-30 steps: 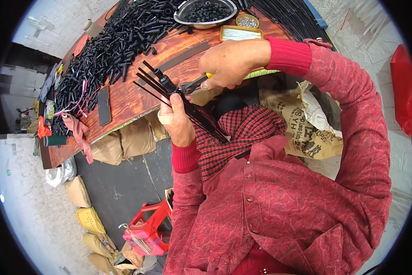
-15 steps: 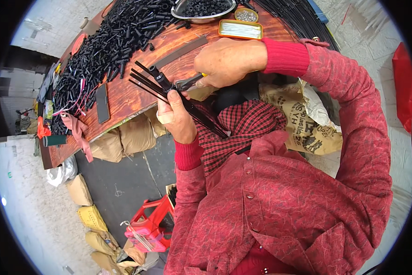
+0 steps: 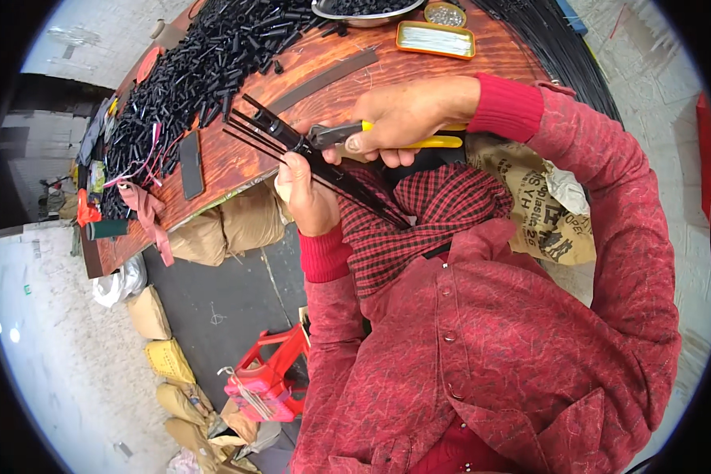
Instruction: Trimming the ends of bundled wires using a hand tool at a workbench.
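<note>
My left hand (image 3: pixel 311 204) is closed around a bundle of thin black rods (image 3: pixel 363 199), its thumb pressed near a black tubular fitting (image 3: pixel 276 129) at the upper end. Several rod ends stick out past the fitting toward the table. In my right hand (image 3: pixel 409 117) is a pair of pliers (image 3: pixel 341 133) with yellow handles, the fingers wrapped round them. Their dark jaws meet the bundle just beside the fitting, above my left thumb. What sits between the jaws is too small to make out.
Black tubular parts (image 3: pixel 189 95) are heaped on the wooden table (image 3: pixel 324 67). Behind my right hand stand a yellow tray of thin pale pins (image 3: pixel 436 39), a small round dish (image 3: pixel 445 14) and a metal bowl (image 3: pixel 367 17). A dark flat bar (image 3: pixel 324 80) and a phone-like slab (image 3: pixel 191 166) lie nearby.
The pliers' yellow handles now show spread apart, where my right hand mostly covered them before. The whole view has shifted a little; my left hand keeps its grip.
</note>
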Tool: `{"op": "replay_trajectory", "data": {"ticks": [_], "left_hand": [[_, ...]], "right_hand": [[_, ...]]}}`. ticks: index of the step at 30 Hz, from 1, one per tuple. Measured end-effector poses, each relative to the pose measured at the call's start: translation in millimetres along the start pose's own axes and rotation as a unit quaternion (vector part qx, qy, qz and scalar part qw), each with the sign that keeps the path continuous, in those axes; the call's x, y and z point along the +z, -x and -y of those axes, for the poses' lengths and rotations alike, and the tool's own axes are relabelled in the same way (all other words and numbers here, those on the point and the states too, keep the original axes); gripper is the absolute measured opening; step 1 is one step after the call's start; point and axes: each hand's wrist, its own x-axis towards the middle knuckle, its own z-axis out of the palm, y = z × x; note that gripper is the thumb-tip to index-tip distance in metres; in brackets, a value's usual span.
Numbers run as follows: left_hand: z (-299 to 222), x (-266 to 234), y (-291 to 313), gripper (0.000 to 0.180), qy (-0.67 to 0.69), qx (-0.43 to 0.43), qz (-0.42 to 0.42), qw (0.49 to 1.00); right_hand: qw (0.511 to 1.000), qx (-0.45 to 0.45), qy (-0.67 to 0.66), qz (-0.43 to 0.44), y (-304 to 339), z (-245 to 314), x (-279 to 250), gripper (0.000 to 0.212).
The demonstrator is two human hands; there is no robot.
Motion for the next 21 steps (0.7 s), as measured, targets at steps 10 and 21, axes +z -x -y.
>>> {"op": "replay_trajectory", "data": {"ticks": [10, 21], "left_hand": [[-6, -1, 0, 0.048, 0.004, -0.017, -0.033, 0.999], [-10, 0, 5, 0.046, -0.016, -0.009, -0.031, 0.999]], "right_hand": [[0.999, -0.028, -0.038, 0.012, -1, -9, 7, 0.033], [0.997, -0.007, -0.058, 0.05, -4, -6, 7, 0.031]]}}
